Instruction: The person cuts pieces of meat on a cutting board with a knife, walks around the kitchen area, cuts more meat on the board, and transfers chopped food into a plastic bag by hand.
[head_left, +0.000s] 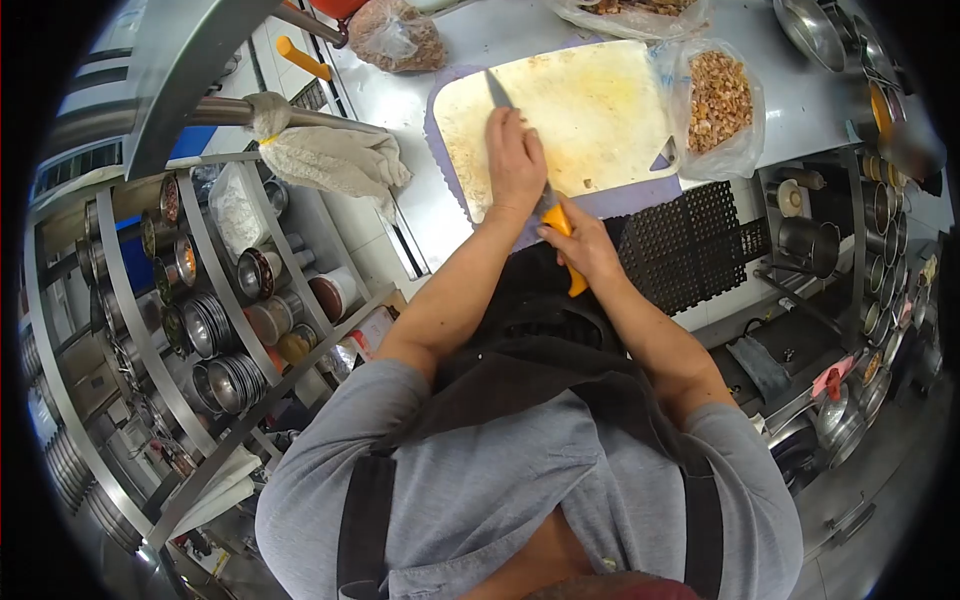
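A long knife (496, 88) with an orange handle lies slantwise over the near left part of a stained white cutting board (600, 110). My right hand (590, 245) is wrapped around the orange handle at the board's near edge. Over the middle of the blade is my left hand (517, 160), its fingers bent and close together on the metal. The blade tip shows beyond those fingers; the stretch beneath them is hidden. Under the board lies a purple mat (600, 205).
An open plastic bag of chopped brown pieces (720, 100) stands right of the board. Another filled bag (397, 36) sits at the far left. A second orange handle (303, 58) and a hanging cloth (335, 155) are left of the steel table. Shelves of bowls (210, 325) stand at left.
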